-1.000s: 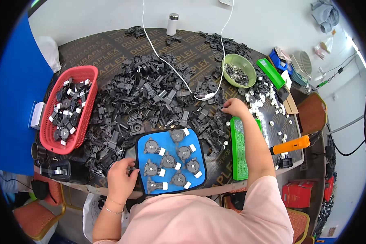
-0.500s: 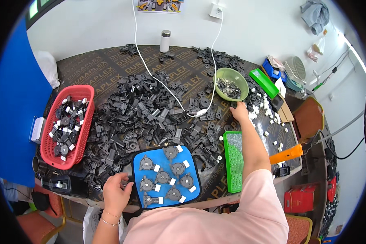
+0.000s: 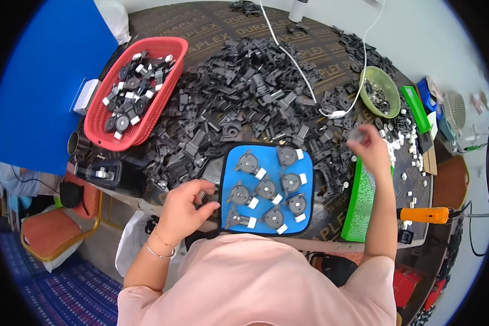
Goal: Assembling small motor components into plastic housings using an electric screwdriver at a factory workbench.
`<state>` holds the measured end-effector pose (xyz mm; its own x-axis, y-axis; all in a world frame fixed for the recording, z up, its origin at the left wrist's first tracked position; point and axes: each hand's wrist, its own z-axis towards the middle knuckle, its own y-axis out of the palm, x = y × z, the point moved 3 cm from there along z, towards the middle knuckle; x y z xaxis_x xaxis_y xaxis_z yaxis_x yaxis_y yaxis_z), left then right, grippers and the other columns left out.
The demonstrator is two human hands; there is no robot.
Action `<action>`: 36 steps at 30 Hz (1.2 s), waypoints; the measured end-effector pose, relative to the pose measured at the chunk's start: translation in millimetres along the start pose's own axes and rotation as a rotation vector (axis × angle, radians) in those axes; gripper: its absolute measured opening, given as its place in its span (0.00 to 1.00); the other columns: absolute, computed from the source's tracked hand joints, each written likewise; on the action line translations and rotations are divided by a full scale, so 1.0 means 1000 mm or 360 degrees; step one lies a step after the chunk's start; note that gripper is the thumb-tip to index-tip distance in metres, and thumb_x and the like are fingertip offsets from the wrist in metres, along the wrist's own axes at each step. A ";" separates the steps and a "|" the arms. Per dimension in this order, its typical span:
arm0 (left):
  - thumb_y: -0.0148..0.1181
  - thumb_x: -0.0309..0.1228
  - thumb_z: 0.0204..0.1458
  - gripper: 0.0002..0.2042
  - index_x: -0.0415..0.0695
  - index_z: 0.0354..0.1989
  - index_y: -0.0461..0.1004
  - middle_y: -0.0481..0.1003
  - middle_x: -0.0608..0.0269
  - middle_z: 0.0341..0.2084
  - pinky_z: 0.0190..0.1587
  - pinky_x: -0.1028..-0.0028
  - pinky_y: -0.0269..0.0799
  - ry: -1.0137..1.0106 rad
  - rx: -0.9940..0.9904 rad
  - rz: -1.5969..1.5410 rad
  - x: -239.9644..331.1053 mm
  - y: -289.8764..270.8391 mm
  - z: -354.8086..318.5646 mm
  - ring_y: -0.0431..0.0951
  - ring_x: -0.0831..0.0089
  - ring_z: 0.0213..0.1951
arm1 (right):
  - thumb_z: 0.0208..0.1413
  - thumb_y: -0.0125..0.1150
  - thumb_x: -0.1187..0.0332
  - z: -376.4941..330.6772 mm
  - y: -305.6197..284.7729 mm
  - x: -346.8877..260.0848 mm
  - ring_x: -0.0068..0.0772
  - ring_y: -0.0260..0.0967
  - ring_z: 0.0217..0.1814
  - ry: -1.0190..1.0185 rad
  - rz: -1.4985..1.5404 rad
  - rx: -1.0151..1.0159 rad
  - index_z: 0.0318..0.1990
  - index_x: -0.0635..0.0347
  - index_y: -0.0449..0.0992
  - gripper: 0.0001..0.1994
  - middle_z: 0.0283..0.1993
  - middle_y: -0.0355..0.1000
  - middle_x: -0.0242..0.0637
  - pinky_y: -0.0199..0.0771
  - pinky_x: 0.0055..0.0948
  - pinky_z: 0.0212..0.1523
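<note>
My right hand (image 3: 370, 148) is raised over the right part of the table, below the green bowl (image 3: 390, 93). Its thumb and fingers pinch a small round grey disc (image 3: 355, 135), blurred by motion. My left hand (image 3: 187, 209) is curled beside the left edge of a blue mat (image 3: 280, 173) with a black border. A dark plastic part (image 3: 216, 194), mostly hidden, shows between its fingertips. On the mat lie several round dark-grey assemblies (image 3: 266, 188) with white knobs. One assembly at the lower left (image 3: 239, 219) lies on its side.
A heap of black plastic parts (image 3: 244, 81) covers the table's middle. The red basket (image 3: 95, 122) at left holds finished-looking assemblies. A green tray (image 3: 358, 206), scattered white knobs (image 3: 403, 176) and an orange-handled tool (image 3: 425, 215) are at right. A white cable (image 3: 296, 65) crosses the heap.
My right hand has drawn back from beside the green bowl toward me, now with the disc showing in its fingers. The whole view has shifted; my left hand stays beside the mat.
</note>
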<state>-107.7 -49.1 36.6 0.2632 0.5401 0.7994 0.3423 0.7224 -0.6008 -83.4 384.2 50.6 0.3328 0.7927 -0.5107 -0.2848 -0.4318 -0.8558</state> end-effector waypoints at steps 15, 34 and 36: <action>0.66 0.23 0.37 0.22 0.40 0.46 0.72 0.77 0.56 0.32 0.41 0.63 0.72 0.0149 -0.0402 0.0097 -0.017 0.028 -0.048 0.76 0.56 0.36 | 0.29 0.75 0.46 -0.190 0.134 -0.171 0.37 0.62 0.47 -0.0868 0.0005 -0.0130 0.40 0.53 0.73 0.30 0.42 0.65 0.34 0.51 0.40 0.48; 0.63 0.21 0.38 0.22 0.38 0.47 0.71 0.77 0.56 0.31 0.39 0.64 0.72 0.0289 -0.0336 0.0032 -0.018 0.028 -0.054 0.75 0.57 0.33 | 0.31 0.75 0.56 -0.189 0.121 -0.175 0.35 0.64 0.46 -0.0710 0.0033 -0.0295 0.42 0.52 0.76 0.26 0.42 0.66 0.33 0.50 0.38 0.47; 0.63 0.21 0.39 0.23 0.38 0.49 0.70 0.77 0.54 0.32 0.39 0.63 0.72 0.0296 -0.0341 0.0060 -0.018 0.030 -0.055 0.75 0.57 0.34 | 0.31 0.75 0.58 -0.189 0.124 -0.173 0.34 0.64 0.46 -0.0712 0.0038 -0.0307 0.41 0.52 0.76 0.25 0.41 0.66 0.32 0.50 0.37 0.46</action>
<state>-52.5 -61.1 4.3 0.4337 0.4621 0.7735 0.5065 0.5849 -0.6335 -6.5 112.2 17.0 -0.1028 0.8706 -0.4812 -0.1016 -0.4904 -0.8655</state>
